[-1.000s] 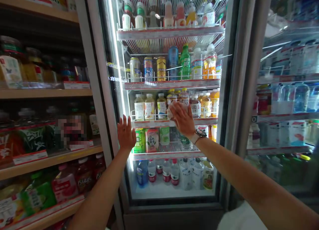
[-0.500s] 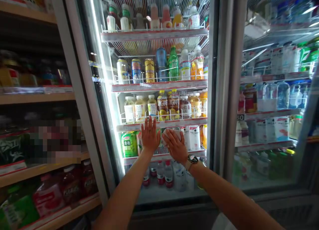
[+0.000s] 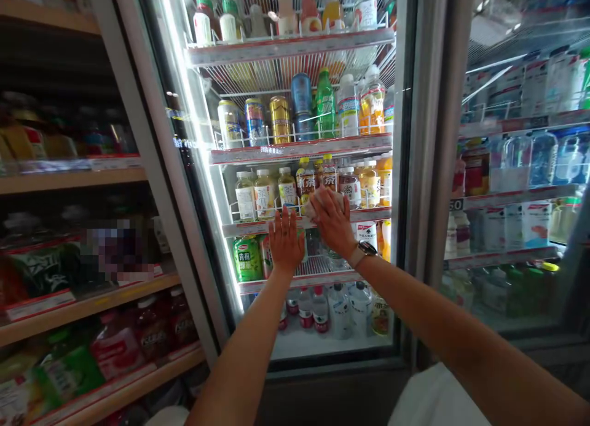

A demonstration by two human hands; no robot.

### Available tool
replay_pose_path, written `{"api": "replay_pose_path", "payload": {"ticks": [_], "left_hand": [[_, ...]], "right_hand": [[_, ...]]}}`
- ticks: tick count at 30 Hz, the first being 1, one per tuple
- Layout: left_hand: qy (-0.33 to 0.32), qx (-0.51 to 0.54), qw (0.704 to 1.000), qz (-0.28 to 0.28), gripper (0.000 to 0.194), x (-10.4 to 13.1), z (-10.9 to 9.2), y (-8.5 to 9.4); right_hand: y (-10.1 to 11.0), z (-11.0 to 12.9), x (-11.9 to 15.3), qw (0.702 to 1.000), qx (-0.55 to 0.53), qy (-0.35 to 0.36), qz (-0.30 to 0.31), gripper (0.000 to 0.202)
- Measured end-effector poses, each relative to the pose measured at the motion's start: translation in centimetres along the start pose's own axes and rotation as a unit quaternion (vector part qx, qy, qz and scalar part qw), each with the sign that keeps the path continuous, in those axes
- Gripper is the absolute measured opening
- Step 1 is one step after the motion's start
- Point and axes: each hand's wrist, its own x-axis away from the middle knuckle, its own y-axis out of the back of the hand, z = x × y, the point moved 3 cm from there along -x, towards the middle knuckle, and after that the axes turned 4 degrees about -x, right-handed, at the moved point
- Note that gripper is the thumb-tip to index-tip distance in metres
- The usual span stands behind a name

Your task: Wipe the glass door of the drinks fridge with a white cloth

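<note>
Crumpled whitish cloth (image 3: 340, 199) being gripped under right hand (image 3: 334, 224) against smooth glass refrigerator door (image 3: 306, 347); left hand (image 3: 286, 244) being held flat at left, fingers spread.

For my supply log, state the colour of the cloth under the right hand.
The cloth is whitish, clearest in the head view.

counted two hands: one left hand (image 3: 286, 241), one right hand (image 3: 332, 224). one cloth (image 3: 340, 198), one watch (image 3: 367, 248). lit fridge (image 3: 313, 350) showed four shelf edges (image 3: 290, 47); second row down held three cans (image 3: 254, 121) and one green bottle (image 3: 325, 106). total bottles were too crowded to count.
</note>
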Motion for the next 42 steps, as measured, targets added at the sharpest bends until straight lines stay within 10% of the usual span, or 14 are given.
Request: {"api": "replay_pose_path", "payload": {"ticks": [4, 17, 29, 42], "left_hand": [[0.004, 0.009, 1.000, 0.009, 0.060, 0.0, 0.0, 0.2], [0.000, -0.001, 1.000, 0.001, 0.061, 0.2, 0.0, 0.1], [0.004, -0.008, 1.000, 0.001, 0.060, 0.1, -0.1, 0.0], [-0.022, -0.057, 0.998, -0.033, 0.065, 0.2, 0.0, 0.0]], "right_hand": [[0.3, 0.1, -1.7, 1.000, 0.008, -0.012, -0.021, 0.066], [-4.2, 1.7, 13.6, 0.997, -0.011, 0.065, 0.034, 0.054], [-1.4, 1.5, 2.4, 1.000, 0.007, -0.008, -0.012, 0.053], [-4.6, 2.2, 13.6, 0.996, 0.004, 0.090, 0.025, 0.054]]}}
